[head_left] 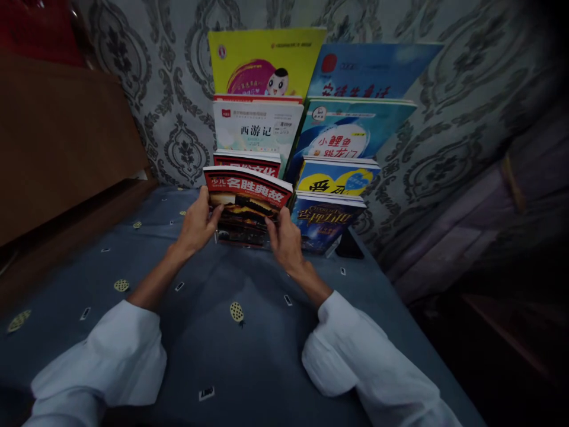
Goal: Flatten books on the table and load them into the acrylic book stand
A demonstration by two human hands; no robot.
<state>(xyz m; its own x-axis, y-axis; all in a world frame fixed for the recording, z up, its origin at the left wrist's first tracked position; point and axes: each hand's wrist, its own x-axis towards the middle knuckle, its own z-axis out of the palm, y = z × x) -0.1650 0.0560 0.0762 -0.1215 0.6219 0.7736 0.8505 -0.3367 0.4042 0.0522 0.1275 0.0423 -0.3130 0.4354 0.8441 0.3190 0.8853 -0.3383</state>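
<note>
A red-topped book with white Chinese characters is gripped at its two side edges. My left hand has its thumb on the front cover at the left edge, fingers behind. My right hand pinches the right edge the same way. Close behind it stands another red book, mostly hidden. Further back in this left row are a pale book and a tall yellow-green book. Beside my right hand, a dark blue book fronts the right row.
Behind it in the right row stand a yellow-and-blue book, a teal book and a blue book. A dark flat object lies by their base. Patterned wallpaper backs the blue cloth; a brown box is at left.
</note>
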